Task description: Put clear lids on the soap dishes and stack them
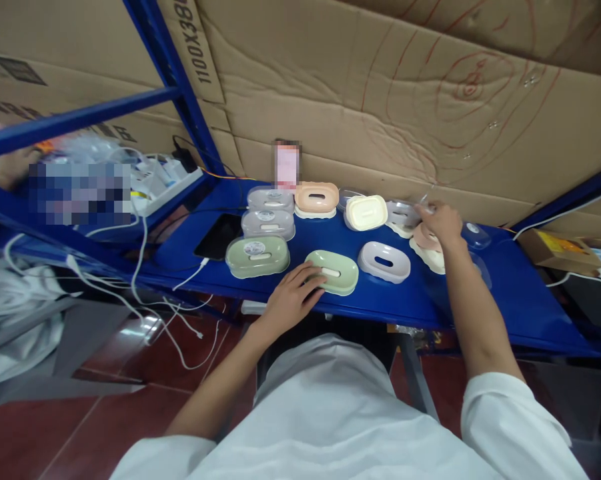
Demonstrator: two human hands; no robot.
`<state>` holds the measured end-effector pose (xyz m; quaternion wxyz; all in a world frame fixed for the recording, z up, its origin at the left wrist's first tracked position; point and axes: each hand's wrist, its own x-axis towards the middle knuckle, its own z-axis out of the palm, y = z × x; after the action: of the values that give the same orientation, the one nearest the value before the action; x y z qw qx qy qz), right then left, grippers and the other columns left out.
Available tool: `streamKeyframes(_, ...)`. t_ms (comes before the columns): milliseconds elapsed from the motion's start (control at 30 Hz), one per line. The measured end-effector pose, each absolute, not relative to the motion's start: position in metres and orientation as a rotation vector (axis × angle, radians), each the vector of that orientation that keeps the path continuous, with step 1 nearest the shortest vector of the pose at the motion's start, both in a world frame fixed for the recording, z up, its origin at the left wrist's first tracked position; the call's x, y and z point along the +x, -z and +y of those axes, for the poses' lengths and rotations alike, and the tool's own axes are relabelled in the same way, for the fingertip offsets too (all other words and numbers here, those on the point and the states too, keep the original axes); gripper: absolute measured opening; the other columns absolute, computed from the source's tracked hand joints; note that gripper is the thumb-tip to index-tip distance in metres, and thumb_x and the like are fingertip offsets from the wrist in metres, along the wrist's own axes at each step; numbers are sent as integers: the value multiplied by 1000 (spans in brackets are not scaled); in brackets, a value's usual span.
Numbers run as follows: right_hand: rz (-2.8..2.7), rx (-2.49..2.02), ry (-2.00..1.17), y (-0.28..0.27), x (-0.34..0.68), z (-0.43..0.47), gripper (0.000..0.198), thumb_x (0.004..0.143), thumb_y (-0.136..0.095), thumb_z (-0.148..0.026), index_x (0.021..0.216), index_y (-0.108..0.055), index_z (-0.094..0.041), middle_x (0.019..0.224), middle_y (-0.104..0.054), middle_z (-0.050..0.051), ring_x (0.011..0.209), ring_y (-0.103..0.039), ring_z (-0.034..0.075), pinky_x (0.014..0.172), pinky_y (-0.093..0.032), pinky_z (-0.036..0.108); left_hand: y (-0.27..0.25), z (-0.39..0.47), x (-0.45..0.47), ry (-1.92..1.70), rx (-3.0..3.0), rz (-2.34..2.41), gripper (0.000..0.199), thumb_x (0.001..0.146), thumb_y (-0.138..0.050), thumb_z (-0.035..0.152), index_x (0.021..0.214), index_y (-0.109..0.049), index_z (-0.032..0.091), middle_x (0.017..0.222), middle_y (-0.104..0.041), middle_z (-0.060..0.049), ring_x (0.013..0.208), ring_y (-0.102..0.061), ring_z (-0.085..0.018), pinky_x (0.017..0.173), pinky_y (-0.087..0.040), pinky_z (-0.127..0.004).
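Observation:
A pale green soap dish (347,275) with a cream centre insert lies near the table's front edge. My left hand (295,293) grips its left end, fingers over the rim. Over at the back right, my right hand (443,223) is closed on a clear plastic lid (423,199), mostly hidden by the fingers. Close to it are a grey dish (401,215) and a peach dish on a cream base (433,260). Between my hands sit a lilac dish (400,263) with an open slot and a cream dish (367,212).
On the left are a lidded green dish (258,256), lidded grey dishes (268,225) and a dark phone (217,236) with a white cable. A peach dish (317,196) stands behind, near a lit phone (287,163). Blue shelf posts (180,80) and cardboard enclose the table.

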<state>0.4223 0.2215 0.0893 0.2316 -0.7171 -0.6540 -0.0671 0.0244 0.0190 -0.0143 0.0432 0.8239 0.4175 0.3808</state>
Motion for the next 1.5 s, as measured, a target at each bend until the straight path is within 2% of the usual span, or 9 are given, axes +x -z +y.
streamKeyframes(67, -1690, -1998, 148, -87, 418, 215, 61, 100, -54, -59, 128, -71, -8, 118, -74, 27, 119, -69, 38, 103, -50, 55, 17, 18, 23, -1171, 2491, 1276, 25, 102, -67, 24, 126, -71, 27, 140, -68, -8, 143, -59, -28, 118, -55, -50)
streamKeyframes(167, -1762, -1740, 127, -72, 408, 178, 57, 103, -52, -52, 146, -60, -17, 142, -68, 19, 136, -62, 34, 113, -48, 57, 21, 18, 21, -1211, 2409, 1294, 24, 102, -67, 28, 126, -70, 27, 156, -55, -10, 148, -54, -30, 116, -57, -50)
streamKeyframes(300, -2194, -1206, -147, -38, 371, 104, 58, 101, -61, -50, 155, -52, -30, 163, -52, 9, 153, -47, 32, 124, -42, 59, 20, 18, 18, -1236, 2262, 1313, 47, 102, -68, 33, 148, -55, 31, 169, -38, -12, 153, -48, -31, 122, -50, -54)
streamKeyframes(433, -2409, -957, -268, -15, 320, 59, 59, 104, -61, -42, 159, -47, -31, 170, -43, 10, 161, -34, 32, 130, -35, 60, 12, 19, 17, -1248, 2179, 1323, 72, 100, -71, 37, 162, -35, 33, 169, -36, -15, 158, -40, -31, 127, -44, -53)
streamKeyframes(633, -2549, -843, -241, -20, 292, 54, 61, 109, -51, -38, 168, -35, -30, 174, -34, 12, 164, -25, 33, 130, -34, 64, 13, 20, 17, -1188, 2141, 1315, 77, 101, -70, 36, 165, -29, 35, 170, -40, -14, 157, -42, -30, 125, -47, -50)
streamKeyframes(800, -2599, -816, -184, -21, 292, 52, 62, 110, -50, -37, 169, -33, -29, 176, -32, 9, 165, -22, 33, 130, -34, 65, 16, 20, 15, -1171, 2193, 1310, 63, 102, -68, 36, 160, -42, 33, 166, -46, -12, 154, -48, -29, 126, -45, -50)
streamKeyframes(1000, -2654, -779, -58, -16, 289, 49, 61, 110, -47, -31, 168, -34, -21, 174, -36, 12, 166, -20, 34, 132, -30, 64, 16, 21, 14, -1194, 2197, 1316, 50, 101, -69, 39, 148, -55, 28, 161, -53, -13, 149, -54, -28, 124, -48, -51)
streamKeyframes(1333, -2606, -823, 4, -15, 284, 47, 60, 108, -55, -42, 165, -41, -28, 168, -46, 11, 162, -32, 33, 130, -33, 64, 19, 24, 13, -1165, 2238, 1352, 54, 98, -75, 39, 147, -55, 28, 159, -55, -14, 147, -57, -30, 120, -52, -51)
streamKeyframes(1500, -2525, -868, -10, -8, 287, 48, 69, 107, -57, -37, 170, -29, -33, 174, -34, 12, 162, -32, 35, 127, -39, 63, 25, 20, 22, -1317, 2289, 1429, 47, 100, -71, 37, 144, -58, 29, 158, -57, -14, 144, -60, -30, 119, -54, -52)
